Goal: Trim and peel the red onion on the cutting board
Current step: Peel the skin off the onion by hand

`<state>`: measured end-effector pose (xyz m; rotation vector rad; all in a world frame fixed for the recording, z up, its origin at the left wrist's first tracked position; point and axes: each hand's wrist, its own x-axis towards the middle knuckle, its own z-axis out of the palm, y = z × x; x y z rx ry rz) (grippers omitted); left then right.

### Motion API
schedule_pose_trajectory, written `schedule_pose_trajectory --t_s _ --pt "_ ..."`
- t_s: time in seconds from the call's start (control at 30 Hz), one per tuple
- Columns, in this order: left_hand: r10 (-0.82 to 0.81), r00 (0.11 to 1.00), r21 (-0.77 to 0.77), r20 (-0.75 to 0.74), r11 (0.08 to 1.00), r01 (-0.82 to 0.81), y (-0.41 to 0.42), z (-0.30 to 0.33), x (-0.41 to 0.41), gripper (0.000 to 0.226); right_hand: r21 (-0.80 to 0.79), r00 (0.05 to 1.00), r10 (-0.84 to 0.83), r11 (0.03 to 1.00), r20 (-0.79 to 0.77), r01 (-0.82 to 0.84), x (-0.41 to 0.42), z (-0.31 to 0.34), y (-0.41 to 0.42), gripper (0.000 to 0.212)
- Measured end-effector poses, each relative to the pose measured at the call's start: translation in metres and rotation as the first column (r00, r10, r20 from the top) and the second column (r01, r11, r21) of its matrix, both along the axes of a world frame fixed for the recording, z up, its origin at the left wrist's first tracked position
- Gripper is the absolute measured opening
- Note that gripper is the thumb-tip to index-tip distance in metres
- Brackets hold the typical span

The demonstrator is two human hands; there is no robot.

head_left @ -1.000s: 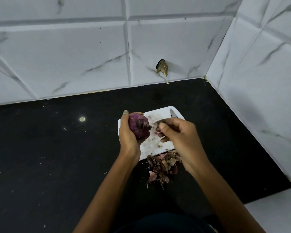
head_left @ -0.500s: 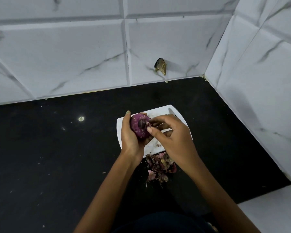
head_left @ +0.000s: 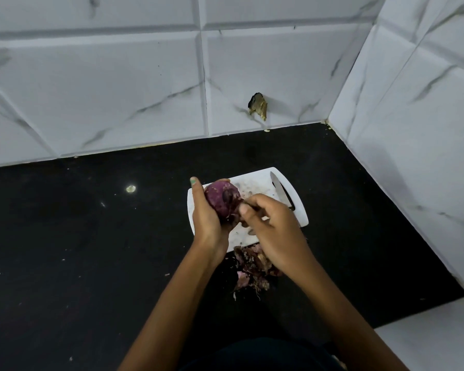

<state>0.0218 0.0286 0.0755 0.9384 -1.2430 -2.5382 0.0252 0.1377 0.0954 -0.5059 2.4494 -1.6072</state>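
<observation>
My left hand (head_left: pixel 206 218) grips a purple-red onion (head_left: pixel 221 198) and holds it up over the white cutting board (head_left: pixel 300 218). My right hand (head_left: pixel 268 223) is against the onion's lower right side, thumb and fingers pinching at its skin. A knife (head_left: pixel 279 190) lies on the board's far right part, blade pointing away from me, untouched. Small scraps of skin speckle the board.
A heap of onion peels and roots (head_left: pixel 252 266) lies on the black counter (head_left: pixel 91 250) just in front of the board. White marbled tile walls close the back and right, with a chipped hole (head_left: pixel 258 105) in the back wall.
My right hand came from above the board to the onion and now pinches lower on its side. The knife on the board has come into view.
</observation>
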Motion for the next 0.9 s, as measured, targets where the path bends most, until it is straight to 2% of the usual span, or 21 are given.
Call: schedule_pose_trajectory --t_s 0.07,0.13,0.23,0.33,0.43,0.53,0.63,0.73,0.8,0.9 --pt "0.007 1.0 0.045 -0.014 0.999 -0.007 -0.003 -0.001 0.0 0.062 0.053 0.998 -0.069 0.996 0.008 0.069 -0.004 -0.009 0.012 0.017" --pt "0.01 1.0 0.089 -0.028 0.996 -0.007 -0.006 -0.003 -0.001 0.06 0.174 0.996 -0.084 0.982 0.023 0.079 -0.007 -0.02 0.023 0.021" --pt "0.003 0.999 0.147 -0.031 0.989 0.001 -0.006 -0.002 -0.001 0.06 0.297 0.989 -0.003 0.954 0.147 -0.041 -0.008 -0.033 0.034 0.008" --pt "-0.027 0.999 0.167 -0.025 0.986 0.031 -0.003 -0.003 -0.001 0.059 0.366 0.985 0.045 0.925 0.168 -0.104 -0.007 -0.037 0.037 0.012" --pt "-0.045 0.999 0.169 -0.011 0.985 0.046 -0.001 -0.001 0.0 0.051 0.296 0.99 -0.007 0.955 0.144 -0.036 -0.01 -0.032 0.036 0.004" --pt "-0.092 0.995 0.111 -0.04 0.989 0.096 0.0 0.0 0.0 0.034 0.2 0.991 0.038 0.978 0.125 -0.062 -0.012 -0.027 0.032 0.023" --pt "-0.144 0.988 0.005 -0.05 0.989 0.145 -0.001 -0.002 0.0 0.019 0.075 0.994 0.058 0.995 0.092 -0.065 -0.011 -0.019 0.022 0.018" --pt "-0.152 0.987 -0.046 -0.046 0.988 0.15 0.0 -0.004 -0.002 0.024 -0.014 0.996 0.02 1.0 0.084 -0.019 -0.011 -0.019 0.015 0.04" --pt "-0.155 0.987 -0.062 -0.032 0.986 0.153 0.002 -0.003 -0.001 0.033 0.0 0.998 0.031 1.0 0.057 -0.031 -0.011 -0.019 0.011 0.055" --pt "-0.11 0.994 -0.108 0.027 0.988 0.112 0.006 -0.004 -0.001 0.038 0.053 0.998 0.039 0.998 -0.056 -0.036 -0.01 -0.021 0.003 0.061"
